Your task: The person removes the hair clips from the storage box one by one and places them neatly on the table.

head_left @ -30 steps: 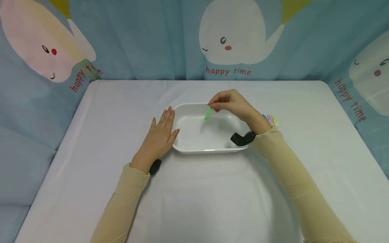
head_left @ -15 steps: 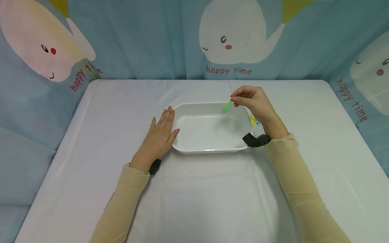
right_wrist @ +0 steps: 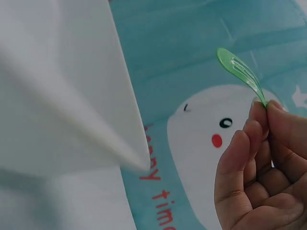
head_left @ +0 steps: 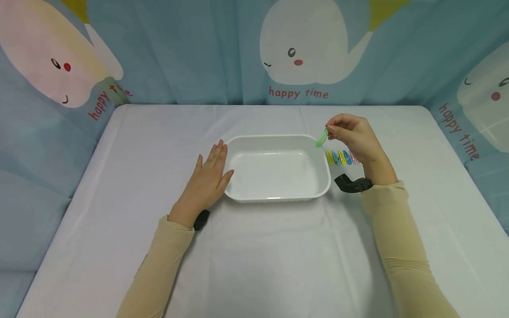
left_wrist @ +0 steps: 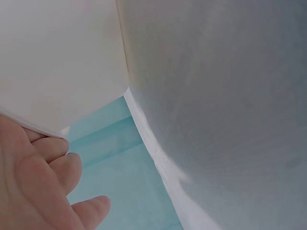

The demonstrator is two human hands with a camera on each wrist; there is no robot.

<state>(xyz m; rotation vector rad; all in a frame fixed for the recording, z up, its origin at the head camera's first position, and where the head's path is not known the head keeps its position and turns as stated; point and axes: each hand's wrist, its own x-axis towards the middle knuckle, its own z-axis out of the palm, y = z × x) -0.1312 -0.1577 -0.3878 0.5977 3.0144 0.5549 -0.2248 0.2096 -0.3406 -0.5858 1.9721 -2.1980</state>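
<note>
My right hand (head_left: 354, 137) pinches a green snap hair clip (right_wrist: 240, 72) by its narrow end between thumb and fingertips. In the head view the clip overlaps the far right corner of a white tray (head_left: 278, 198), with its wide end pointing down. My left hand (head_left: 204, 183) lies along the tray's left rim, fingers straight and thumb spread over the edge. From the left wrist, the fingers (left_wrist: 67, 170) show right at the tray's white wall (left_wrist: 62, 57). A row of several coloured snap hair clips (head_left: 342, 157) lies just right of the tray, its right end hidden behind my right hand.
A white cloth covers the table (head_left: 254, 256). Behind it and at both sides hangs a blue curtain (head_left: 199, 53) printed with whales. A black wrist camera (head_left: 353, 183) juts from my right wrist, close to the tray's right end.
My right hand has moved rightward with the green hair clip, from over the tray to its far right corner, uncovering more of the clip row. My left hand stays at the rim.
</note>
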